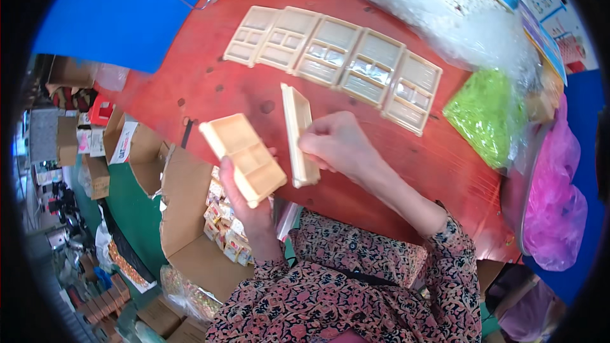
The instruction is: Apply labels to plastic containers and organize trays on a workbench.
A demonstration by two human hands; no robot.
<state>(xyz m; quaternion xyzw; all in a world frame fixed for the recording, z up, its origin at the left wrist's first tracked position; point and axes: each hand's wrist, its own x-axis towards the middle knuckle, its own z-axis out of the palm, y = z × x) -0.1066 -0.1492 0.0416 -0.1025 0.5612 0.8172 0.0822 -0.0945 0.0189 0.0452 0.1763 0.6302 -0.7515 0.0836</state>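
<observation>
My left hand [253,217] is closed round a cream plastic compartment tray [236,132], its divided inside turned up toward me. Just to the right, my right hand [343,146] grips a second cream tray [292,114], tipped up on its side so that mostly its long edge shows. A small gap parts the two trays. Beyond them, several similar compartment trays [330,33] lie side by side in a slanting row on the red tabletop [222,89]. Glossy clear patches show in their compartments.
Clear plastic bags [432,13] fill the table's far right. A lime-green bag [486,114] and a pink bag [556,203] lie at the right. An open cardboard box [184,216] holding small wrapped packets [222,222] stands at the table's left edge.
</observation>
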